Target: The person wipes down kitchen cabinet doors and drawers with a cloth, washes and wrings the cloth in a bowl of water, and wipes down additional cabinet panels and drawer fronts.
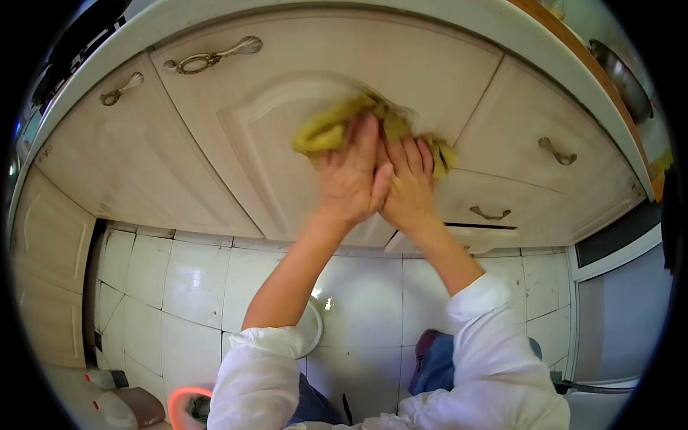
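A yellow-green cleaning cloth [333,129] lies bunched against the light wooden cabinet door [272,172], over its raised arched panel. My left hand [351,179] presses the cloth from the left, its fingertips partly hidden in the folds. Beside it and touching it, my right hand [407,172] holds the cloth's right part against the door, fingers bent over the fabric. Both hands look slightly blurred.
Metal handles sit on the door [213,56] and on the drawers at right; one lower drawer [459,236] stands slightly out. A metal bowl [622,80] rests on the countertop. An orange-rimmed bucket [188,405] and plastic jugs [129,407] stand on the tiled floor [190,279].
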Action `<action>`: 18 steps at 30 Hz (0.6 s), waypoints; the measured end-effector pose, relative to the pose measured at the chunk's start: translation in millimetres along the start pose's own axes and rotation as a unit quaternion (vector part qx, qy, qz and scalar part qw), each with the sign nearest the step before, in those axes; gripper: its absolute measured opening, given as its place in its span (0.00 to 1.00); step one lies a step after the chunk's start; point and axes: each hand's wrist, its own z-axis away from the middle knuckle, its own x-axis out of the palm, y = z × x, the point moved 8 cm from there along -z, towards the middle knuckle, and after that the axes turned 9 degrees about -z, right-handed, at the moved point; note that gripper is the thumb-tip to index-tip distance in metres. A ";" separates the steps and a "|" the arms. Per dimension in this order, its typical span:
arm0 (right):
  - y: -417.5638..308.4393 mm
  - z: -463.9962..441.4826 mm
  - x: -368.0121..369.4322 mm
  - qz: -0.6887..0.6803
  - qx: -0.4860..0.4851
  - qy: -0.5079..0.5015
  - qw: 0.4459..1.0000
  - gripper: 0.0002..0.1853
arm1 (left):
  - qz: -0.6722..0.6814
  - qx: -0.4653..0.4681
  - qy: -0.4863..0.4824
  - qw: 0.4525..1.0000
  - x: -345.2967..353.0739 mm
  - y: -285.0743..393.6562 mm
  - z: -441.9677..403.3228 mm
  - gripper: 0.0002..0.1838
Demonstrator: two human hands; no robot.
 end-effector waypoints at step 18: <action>53.2 -26.6 -73.1 0.025 -0.136 0.178 0.974 0.25 | -0.094 0.177 0.040 0.979 24.4 49.5 -64.8 0.38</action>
